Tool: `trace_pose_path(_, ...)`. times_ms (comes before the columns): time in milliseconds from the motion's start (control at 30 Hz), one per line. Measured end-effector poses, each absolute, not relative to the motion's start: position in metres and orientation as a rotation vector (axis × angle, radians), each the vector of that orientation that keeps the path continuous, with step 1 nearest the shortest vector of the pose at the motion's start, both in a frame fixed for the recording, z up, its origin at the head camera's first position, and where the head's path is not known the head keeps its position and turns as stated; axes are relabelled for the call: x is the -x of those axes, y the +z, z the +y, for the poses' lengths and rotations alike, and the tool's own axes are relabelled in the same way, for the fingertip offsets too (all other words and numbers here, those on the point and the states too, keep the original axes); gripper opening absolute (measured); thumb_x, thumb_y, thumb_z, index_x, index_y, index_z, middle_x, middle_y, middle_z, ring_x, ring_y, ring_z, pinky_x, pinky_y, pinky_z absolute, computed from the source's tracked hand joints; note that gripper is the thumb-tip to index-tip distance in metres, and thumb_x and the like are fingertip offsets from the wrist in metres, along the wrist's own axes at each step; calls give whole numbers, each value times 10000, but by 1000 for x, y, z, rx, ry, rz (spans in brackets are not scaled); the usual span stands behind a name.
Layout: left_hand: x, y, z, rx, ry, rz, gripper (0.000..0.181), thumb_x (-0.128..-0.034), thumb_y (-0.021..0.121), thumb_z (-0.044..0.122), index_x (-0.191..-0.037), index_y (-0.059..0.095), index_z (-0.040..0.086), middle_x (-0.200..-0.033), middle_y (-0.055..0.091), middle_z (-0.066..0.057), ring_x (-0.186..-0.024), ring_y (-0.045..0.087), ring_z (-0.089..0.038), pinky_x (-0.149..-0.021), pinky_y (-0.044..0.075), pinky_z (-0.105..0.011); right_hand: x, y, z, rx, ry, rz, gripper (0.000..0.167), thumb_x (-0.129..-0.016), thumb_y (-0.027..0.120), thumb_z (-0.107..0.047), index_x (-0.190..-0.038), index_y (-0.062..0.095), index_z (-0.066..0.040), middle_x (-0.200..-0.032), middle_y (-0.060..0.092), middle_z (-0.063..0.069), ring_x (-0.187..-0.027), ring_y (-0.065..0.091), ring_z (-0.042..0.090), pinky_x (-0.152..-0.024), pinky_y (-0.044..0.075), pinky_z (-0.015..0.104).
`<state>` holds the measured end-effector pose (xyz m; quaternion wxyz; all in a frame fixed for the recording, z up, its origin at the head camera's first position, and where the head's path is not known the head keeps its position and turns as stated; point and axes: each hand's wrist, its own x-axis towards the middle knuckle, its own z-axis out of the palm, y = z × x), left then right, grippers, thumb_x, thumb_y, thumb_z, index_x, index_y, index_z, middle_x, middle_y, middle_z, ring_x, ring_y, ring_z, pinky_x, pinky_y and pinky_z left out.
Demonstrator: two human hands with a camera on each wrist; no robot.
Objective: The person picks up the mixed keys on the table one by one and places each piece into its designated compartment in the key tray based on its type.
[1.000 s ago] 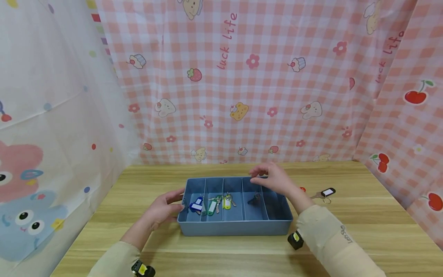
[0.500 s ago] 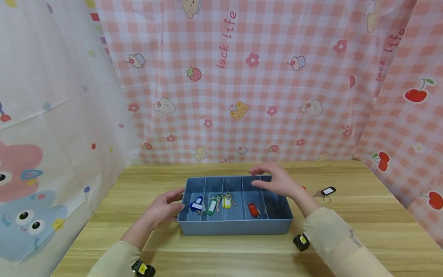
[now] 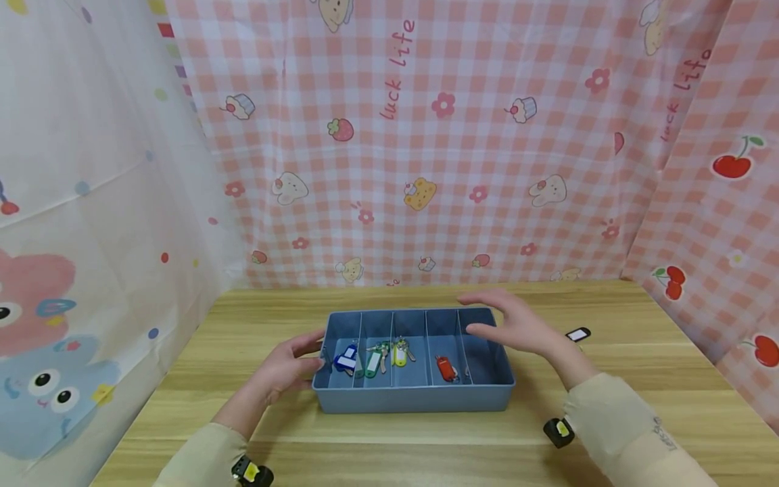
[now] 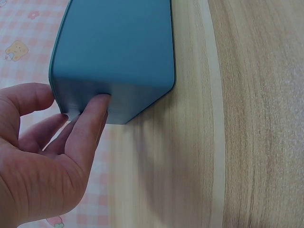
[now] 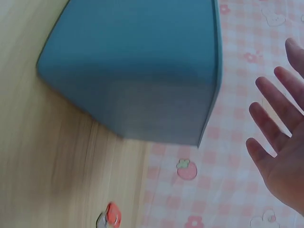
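Note:
A blue-grey tray (image 3: 414, 400) with several compartments stands on the table. My left hand (image 3: 286, 365) rests against its left end, fingers touching the outer wall (image 4: 137, 95). From left to right, its compartments hold blue key tags (image 3: 347, 359), a green key tag (image 3: 373, 364) with keys, a yellow key tag (image 3: 399, 355) with keys, and a red key tag (image 3: 446, 368). My right hand (image 3: 517, 323) hovers over the right end with fingers spread, holding nothing. A black key tag (image 3: 578, 334) lies on the table beyond my right forearm, its key hidden.
Another red key tag (image 5: 113, 213) with a ring lies on the table to the tray's right, seen only in the right wrist view. Checked pink cloth (image 3: 450, 155) hangs behind the wooden table (image 3: 402, 460), and a white cloth (image 3: 122, 223) hangs at the left.
The red key tag has dropped from my right hand into the fourth compartment. That hand has then moved right with its fingers opening wider. My left hand has stayed at the tray's end.

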<state>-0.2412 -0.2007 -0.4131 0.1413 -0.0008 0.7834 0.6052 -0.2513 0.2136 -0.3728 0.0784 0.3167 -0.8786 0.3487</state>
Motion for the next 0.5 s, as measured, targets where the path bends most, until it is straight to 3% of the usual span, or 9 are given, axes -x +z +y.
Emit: trace_pose_path(500, 240, -413, -201, -29, 1760, 2237, 608, -925, 580, -55, -1501, 400, 21, -1475, 398, -295, -1245, 497, -452, -874, 527, -565, 246, -385, 248, -924, 986, -2568, 558, -864, 778, -180, -1379, 578, -100, -1375, 574, 113, -1257, 475, 352, -1002, 377, 630)
